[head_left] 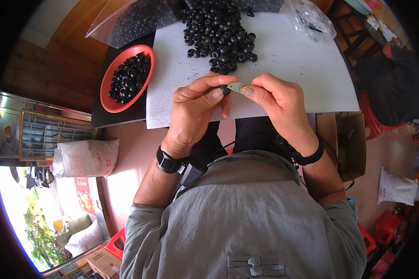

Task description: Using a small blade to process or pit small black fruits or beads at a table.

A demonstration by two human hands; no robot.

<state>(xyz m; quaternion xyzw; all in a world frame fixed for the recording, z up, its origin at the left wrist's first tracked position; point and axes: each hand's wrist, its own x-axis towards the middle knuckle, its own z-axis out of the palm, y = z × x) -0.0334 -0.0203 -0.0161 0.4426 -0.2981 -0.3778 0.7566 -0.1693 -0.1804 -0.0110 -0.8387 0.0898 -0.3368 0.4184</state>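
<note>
My left hand (pixel 193 104) pinches a small black round part (pixel 226 90) between thumb and fingers, above the near edge of a white foam sheet (pixel 293 60). My right hand (pixel 284 100) grips a small pale flat blade (pixel 235 87), which has a little hole near its end. The blade's tip meets the black part, or lies just at it; the fingers hide the exact contact. Beyond my hands a heap of similar black hollow parts (pixel 221 39) lies on the sheet. To the left stands a red-orange bowl (pixel 108 100) with many more of them.
A clear plastic bin (pixel 104 25) with black parts leans at the far left of the table. A crumpled clear bag (pixel 312 21) lies far right. Below, a cardboard box (pixel 351 149) stands right and a white sack (pixel 86 158) left. A person in dark clothes (pixel 395 88) sits at the right.
</note>
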